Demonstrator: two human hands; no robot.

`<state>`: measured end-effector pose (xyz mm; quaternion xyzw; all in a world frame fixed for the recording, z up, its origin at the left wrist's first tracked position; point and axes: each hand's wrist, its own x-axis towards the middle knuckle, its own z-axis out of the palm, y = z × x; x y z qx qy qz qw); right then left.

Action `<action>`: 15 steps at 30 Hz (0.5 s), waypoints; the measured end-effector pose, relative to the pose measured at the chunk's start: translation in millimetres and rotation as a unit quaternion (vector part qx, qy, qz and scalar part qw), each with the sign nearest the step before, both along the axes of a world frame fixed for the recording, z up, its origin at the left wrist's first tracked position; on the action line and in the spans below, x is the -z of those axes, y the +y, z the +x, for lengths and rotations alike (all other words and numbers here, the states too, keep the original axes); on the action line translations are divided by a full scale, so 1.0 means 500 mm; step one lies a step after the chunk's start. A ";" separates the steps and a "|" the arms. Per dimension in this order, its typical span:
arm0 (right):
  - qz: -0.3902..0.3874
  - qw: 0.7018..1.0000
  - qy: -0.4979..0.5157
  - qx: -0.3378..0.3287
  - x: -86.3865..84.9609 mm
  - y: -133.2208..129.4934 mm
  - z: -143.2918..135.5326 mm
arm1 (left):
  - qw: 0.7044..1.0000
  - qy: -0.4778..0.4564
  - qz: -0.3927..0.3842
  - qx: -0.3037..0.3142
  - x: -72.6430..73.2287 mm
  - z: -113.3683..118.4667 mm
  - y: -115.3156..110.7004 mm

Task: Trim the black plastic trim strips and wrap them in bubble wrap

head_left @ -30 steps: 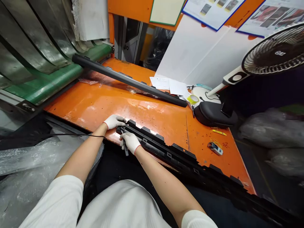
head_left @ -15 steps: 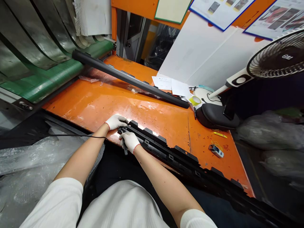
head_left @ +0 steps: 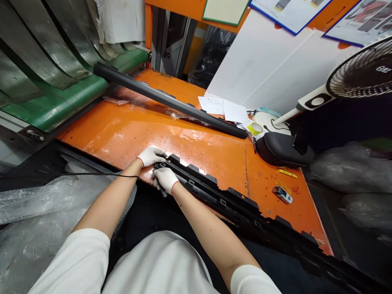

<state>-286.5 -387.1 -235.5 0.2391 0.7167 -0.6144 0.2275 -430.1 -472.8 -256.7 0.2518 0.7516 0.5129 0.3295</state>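
Note:
A long black plastic strip with raised tabs runs from the table's front edge to the lower right. My left hand, in a white glove, is closed on the strip's left end. Beside it my right hand, also gloved, is closed around a small dark tool, whose lower end sticks out below the fingers. The tool's upper part is hidden by the hand and the strip. A thin black cable passes over my left wrist.
A second black strip lies across the orange table, its left end at the green conveyor. At the right are yellow tape, a black case, a yellow cutter and a fan. Plastic wrap hangs lower left.
The dark tool in my right hand has tilted, its lower end shifting slightly right and up. My left hand stays at the strip's end. The whole view has shifted slightly.

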 end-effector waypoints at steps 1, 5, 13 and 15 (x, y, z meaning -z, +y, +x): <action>-0.007 0.999 -0.012 -0.033 -0.004 0.001 0.004 | 1.000 0.001 -0.001 -0.002 0.000 0.000 0.000; 0.118 0.990 0.041 -0.061 -0.012 0.013 0.019 | 1.000 -0.008 -0.002 -0.004 -0.003 0.003 -0.001; 0.370 0.922 0.095 -0.062 -0.027 -0.011 -0.002 | 0.999 -0.007 -0.021 0.032 -0.017 -0.017 -0.005; 0.381 0.919 0.086 -0.060 -0.034 -0.028 -0.011 | 0.998 -0.002 -0.042 0.045 -0.027 -0.027 -0.009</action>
